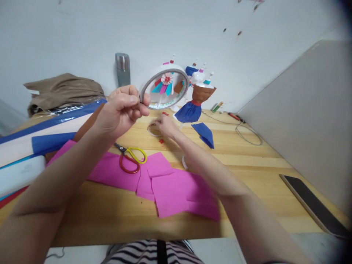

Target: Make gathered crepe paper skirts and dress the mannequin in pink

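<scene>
Raised over the table, my left hand (128,104) pinches the near edge of a tape roll (183,96), a white ring with green print inside. My right hand (167,125) reaches down to the tabletop, fingers drawn together at the edge of a smaller tape roll (150,132); the fingertips are partly hidden. Close by lie small red pieces (161,140). Scissors (130,158) with one red and one yellow handle rest on pink paper sheets (172,192). Behind the right hand stands a paper bouquet wrap (189,110) in blue and brown.
A blue paper piece (205,134) lies right of centre. On the right are a phone (313,203) and a thin cable (247,137). A steel flask (123,69) stands by the wall, with brown cloth (63,91) and blue and white sheets (55,128) at left.
</scene>
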Tool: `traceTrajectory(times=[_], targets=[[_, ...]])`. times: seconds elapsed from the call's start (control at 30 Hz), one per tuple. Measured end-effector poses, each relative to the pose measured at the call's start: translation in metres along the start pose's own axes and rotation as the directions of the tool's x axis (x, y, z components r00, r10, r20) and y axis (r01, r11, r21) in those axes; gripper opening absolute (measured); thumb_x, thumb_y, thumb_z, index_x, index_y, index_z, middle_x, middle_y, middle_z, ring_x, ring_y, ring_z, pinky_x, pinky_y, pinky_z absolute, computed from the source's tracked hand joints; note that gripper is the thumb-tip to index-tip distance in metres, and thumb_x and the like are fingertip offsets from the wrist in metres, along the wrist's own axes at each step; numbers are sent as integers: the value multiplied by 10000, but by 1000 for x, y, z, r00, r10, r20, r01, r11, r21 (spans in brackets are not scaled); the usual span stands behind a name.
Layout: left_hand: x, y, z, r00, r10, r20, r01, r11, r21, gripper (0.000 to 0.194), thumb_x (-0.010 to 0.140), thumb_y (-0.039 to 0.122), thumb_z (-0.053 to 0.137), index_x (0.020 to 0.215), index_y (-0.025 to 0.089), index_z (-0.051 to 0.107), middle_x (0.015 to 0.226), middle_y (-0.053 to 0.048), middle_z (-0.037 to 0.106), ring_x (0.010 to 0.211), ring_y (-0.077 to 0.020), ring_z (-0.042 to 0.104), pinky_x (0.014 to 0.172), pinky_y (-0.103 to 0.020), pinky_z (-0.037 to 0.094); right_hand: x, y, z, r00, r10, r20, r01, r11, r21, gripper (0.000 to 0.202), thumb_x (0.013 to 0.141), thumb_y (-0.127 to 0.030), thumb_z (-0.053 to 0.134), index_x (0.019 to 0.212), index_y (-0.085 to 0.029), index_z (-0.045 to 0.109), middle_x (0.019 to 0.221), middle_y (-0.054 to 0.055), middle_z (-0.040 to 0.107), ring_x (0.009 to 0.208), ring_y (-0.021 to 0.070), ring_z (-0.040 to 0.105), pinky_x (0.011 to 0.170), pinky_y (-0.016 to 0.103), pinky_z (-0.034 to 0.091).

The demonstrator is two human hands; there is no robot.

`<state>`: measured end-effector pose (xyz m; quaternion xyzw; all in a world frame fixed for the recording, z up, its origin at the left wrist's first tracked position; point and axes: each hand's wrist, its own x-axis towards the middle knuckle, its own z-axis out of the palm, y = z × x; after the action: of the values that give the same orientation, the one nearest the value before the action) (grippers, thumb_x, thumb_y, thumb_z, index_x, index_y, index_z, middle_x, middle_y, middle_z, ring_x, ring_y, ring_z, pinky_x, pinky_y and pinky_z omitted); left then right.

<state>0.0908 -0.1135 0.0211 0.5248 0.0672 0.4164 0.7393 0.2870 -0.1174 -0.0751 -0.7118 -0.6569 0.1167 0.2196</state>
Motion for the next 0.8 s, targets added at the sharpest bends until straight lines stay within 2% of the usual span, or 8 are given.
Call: traceTrajectory(times=[0.1, 0.2, 0.27, 0.33, 0.43, 0.57, 0.7, 0.8], targets=[[0, 3, 0, 1000, 20, -19, -20, 1000, 14, 114, 634, 139, 677, 590, 149, 573, 669, 6, 652, 455, -17, 497, 377, -108, 357, -47, 2, -13, 993, -116, 34, 116, 993, -11, 214, 861, -101, 502, 844, -133, 713, 978, 94, 694, 938, 187, 610, 855, 311, 453], [1, 3, -1, 999, 25, -26, -25, 999, 28, 118, 635, 140, 678, 588, 156, 571, 672, 9, 649, 463, -14, 488, 387, -99, 371, -101, 18, -28, 972, -209, 106, 208, 978, 19, 216, 845, -116, 528, 910, -165, 728, 940, 68, 719, 878, 175, 630, 797, 287, 463], [2, 1, -1, 1000, -1, -14, 1, 999, 34, 118, 638, 138, 680, 595, 155, 571, 679, 16, 651, 467, -10, 486, 399, -95, 380, -127, 36, -38, 980, -166, 109, 165, 986, 13, 226, 854, -146, 520, 901, -175, 740, 900, 68, 734, 807, 181, 647, 724, 282, 472], [2, -1, 0, 1000, -22, -1, 22, 999, 43, 111, 631, 143, 684, 592, 155, 581, 673, 24, 652, 459, -9, 473, 406, -104, 393, -140, 59, -48, 998, -38, 44, 40, 999, -32, 233, 844, -148, 536, 931, -171, 750, 903, 74, 749, 786, 186, 672, 708, 276, 487], [3, -4, 1, 1000, -18, -8, 18, 998, 54, 94, 597, 143, 678, 564, 154, 591, 617, 17, 636, 439, -26, 468, 390, -133, 404, -131, 95, -63, 989, 110, -95, -121, 986, -119, 288, 823, -84, 512, 972, -136, 753, 990, 103, 750, 881, 217, 690, 775, 291, 509], [7, -6, 1, 998, 32, -51, -30, 999, 44, 70, 528, 108, 640, 524, 124, 572, 579, -12, 622, 411, -14, 415, 369, -106, 402, -91, 140, -83, 948, 238, -213, -278, 944, -180, 289, 876, -120, 486, 976, -164, 753, 1038, 82, 748, 979, 251, 681, 860, 337, 515], [10, -6, 1, 995, 76, -67, -74, 997, 37, 26, 521, 94, 585, 505, 111, 575, 550, -25, 592, 422, -14, 393, 339, -69, 376, -47, 174, -90, 922, 313, -229, -366, 898, -246, 239, 944, -237, 531, 1124, -143, 658, 1198, 113, 653, 1077, 225, 623, 939, 407, 504], [10, -6, -1, 992, 105, -75, -103, 994, 33, 42, 538, 86, 561, 510, 113, 575, 568, -40, 602, 451, -27, 427, 350, -66, 392, -18, 190, -86, 931, 327, -163, -362, 882, -301, 305, 947, -342, 552, 1207, -186, 590, 1259, 99, 586, 1061, 202, 606, 904, 421, 527]])
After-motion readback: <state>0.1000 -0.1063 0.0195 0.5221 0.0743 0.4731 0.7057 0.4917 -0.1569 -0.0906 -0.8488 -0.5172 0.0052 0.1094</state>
